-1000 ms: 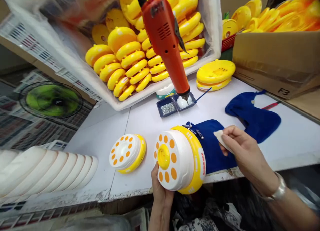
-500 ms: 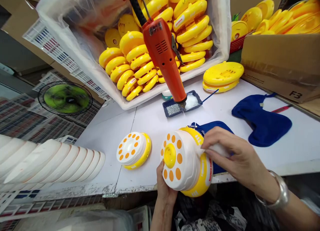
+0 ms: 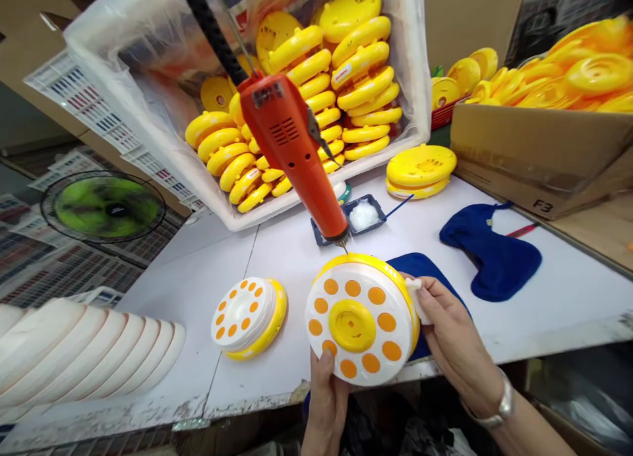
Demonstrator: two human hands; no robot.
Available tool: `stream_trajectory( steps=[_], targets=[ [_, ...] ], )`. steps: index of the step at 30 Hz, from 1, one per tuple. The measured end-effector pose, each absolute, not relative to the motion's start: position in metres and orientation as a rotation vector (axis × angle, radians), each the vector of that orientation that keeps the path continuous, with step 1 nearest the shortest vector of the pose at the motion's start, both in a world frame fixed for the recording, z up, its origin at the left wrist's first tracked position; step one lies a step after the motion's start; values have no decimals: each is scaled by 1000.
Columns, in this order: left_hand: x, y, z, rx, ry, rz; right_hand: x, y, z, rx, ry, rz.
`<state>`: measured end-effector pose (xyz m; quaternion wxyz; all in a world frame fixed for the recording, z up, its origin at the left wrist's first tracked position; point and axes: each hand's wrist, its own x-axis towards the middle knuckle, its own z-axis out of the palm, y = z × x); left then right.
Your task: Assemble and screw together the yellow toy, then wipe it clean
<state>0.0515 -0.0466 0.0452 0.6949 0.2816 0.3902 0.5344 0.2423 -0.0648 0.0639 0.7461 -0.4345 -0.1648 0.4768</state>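
Observation:
Both my hands hold a round plastic piece (image 3: 359, 321) with a white domed face, orange dots, a yellow centre hub and a yellow rim. My left hand (image 3: 324, 403) supports it from below at the near edge. My right hand (image 3: 455, 344) grips the far right rim and pinches a white cloth pad (image 3: 414, 298) against it. Just above the piece's upper rim hangs the tip of an orange handheld power tool (image 3: 291, 146), not touching it. A similar smaller-looking piece (image 3: 247, 317) sits on the white table (image 3: 188, 370) to my left.
A dark divided tray (image 3: 349, 222) holds white fluff behind the tool tip. Blue cloths (image 3: 489, 255) lie to the right. A bagged bin of yellow parts (image 3: 316, 93), a yellow stack (image 3: 420, 172), white shells (image 3: 74, 350), a cardboard box (image 3: 539, 159) and a fan (image 3: 103, 205) surround the table.
The piece has turned its dotted face up toward me. My right hand has moved from wiping its white side to its far rim, and the view has shifted.

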Motion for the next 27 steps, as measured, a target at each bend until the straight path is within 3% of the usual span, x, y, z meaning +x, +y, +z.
stream_trajectory(
  steps=[7, 18, 23, 27],
  targets=[
    [54, -56, 30, 1185, 1131, 1016, 249, -60, 80, -952, -425, 737],
    [35, -45, 68, 1704, 1278, 1147, 236, -48, 68, -1088, -556, 664],
    [34, -53, 89, 1625, 1247, 1181, 241, -44, 110, -1206, -827, 564],
    [38, -59, 78, 1415, 1193, 1095, 249, -31, 135, -1309, -1125, 567]
  ],
)
